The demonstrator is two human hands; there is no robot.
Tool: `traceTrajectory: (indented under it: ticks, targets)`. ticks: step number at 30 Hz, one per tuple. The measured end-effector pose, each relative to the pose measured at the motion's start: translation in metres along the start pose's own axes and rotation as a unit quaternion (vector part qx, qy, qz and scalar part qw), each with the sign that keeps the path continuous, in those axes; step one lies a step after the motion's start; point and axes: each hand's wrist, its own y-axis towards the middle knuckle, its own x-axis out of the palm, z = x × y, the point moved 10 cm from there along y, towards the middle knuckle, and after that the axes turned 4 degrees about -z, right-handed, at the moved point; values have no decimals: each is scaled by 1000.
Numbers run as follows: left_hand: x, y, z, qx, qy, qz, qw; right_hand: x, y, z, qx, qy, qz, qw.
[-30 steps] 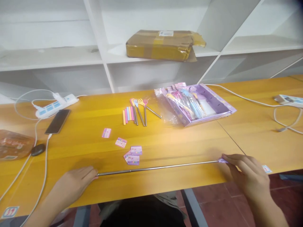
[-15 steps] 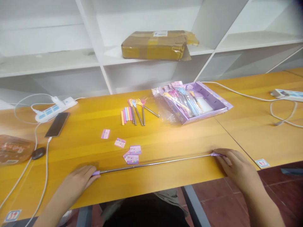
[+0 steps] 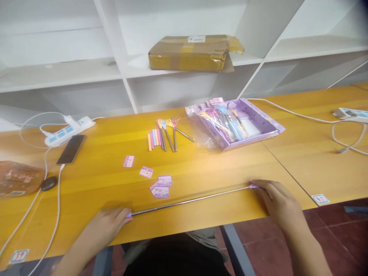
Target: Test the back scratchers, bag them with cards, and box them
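A thin telescopic back scratcher [image 3: 189, 200] is drawn out lengthwise above the table's front part, its metal rod thicker toward the left. My left hand [image 3: 107, 226] is closed on its purple left end, and my right hand [image 3: 276, 197] grips the purple right end; fingers cover most of both ends. Just behind the rod lie printed cards [image 3: 161, 186], partly overlapping, with a single card [image 3: 146, 172] and another card [image 3: 129, 161] farther left. Beyond them rest several coloured handles [image 3: 154, 138] in a row, beside claw-headed metal rods [image 3: 169, 134].
A purple box [image 3: 253, 142] holds bagged back scratchers [image 3: 227, 122]. At left are a power strip [image 3: 70, 132], a phone [image 3: 71, 149], an orange bag [image 3: 20, 178] and white cables [image 3: 59, 199]. A taped carton [image 3: 189, 57] sits on the shelf behind. Another power strip [image 3: 352, 114] lies far right.
Both hands have come closer together, the left moving right and the right moving slightly left. The rod between them has become shorter. Other things shift only slightly with the camera.
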Motion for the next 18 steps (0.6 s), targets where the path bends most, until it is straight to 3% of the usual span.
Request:
traceTrajectory:
  ticks: [4, 9, 13, 15, 18]
  targets:
    - [0, 30, 29, 13, 23, -1, 1000, 9, 39, -47, -57, 19, -1, 998]
    - [-9, 93, 42, -8, 19, 28, 999, 13, 104, -141, -177, 50, 12, 983]
    - [-13, 130, 35, 9, 14, 47, 999, 51, 124, -221, -281, 57, -59, 956]
    - [-11, 140, 24, 18, 29, 36, 999, 72, 133, -238, -288, 53, -74, 953]
    - [-6, 150, 3, 11, 48, 7, 999, 98, 151, -240, -280, 52, -95, 954]
